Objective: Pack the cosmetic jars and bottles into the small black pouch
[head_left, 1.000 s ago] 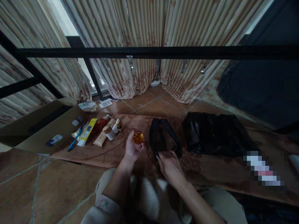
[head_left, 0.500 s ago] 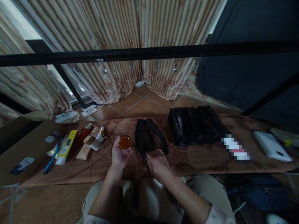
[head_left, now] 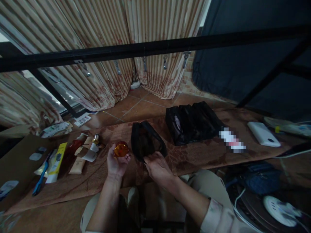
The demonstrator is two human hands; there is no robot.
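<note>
My left hand [head_left: 118, 165], palm up, has its fingers around a round, see-through amber jar [head_left: 121, 149]. Just right of it, a black pouch [head_left: 138, 152] lies on the bench with its top spread apart. The near rim of that pouch is pinched by my right hand [head_left: 157, 168], whose fingertips are partly hidden. A larger black bag [head_left: 191, 124] with several bulging sections lies beyond, to the right. Left of my left hand are a beige tube [head_left: 77, 165], a small gold-capped bottle [head_left: 96, 139], a jar on its side [head_left: 88, 154] and a red pump bottle [head_left: 75, 144].
A yellow tube [head_left: 59, 158] and a blue toothbrush [head_left: 41, 179] lie beside a cardboard box [head_left: 21, 165] at the left. At the right are a white power bank [head_left: 263, 134] and a power strip [head_left: 279, 210] lower down. A black rail [head_left: 145, 48] crosses behind the bench.
The view has turned a little to the right, so things appear shifted left. The left hand still holds the amber jar, and the right hand still grips the pouch rim.
</note>
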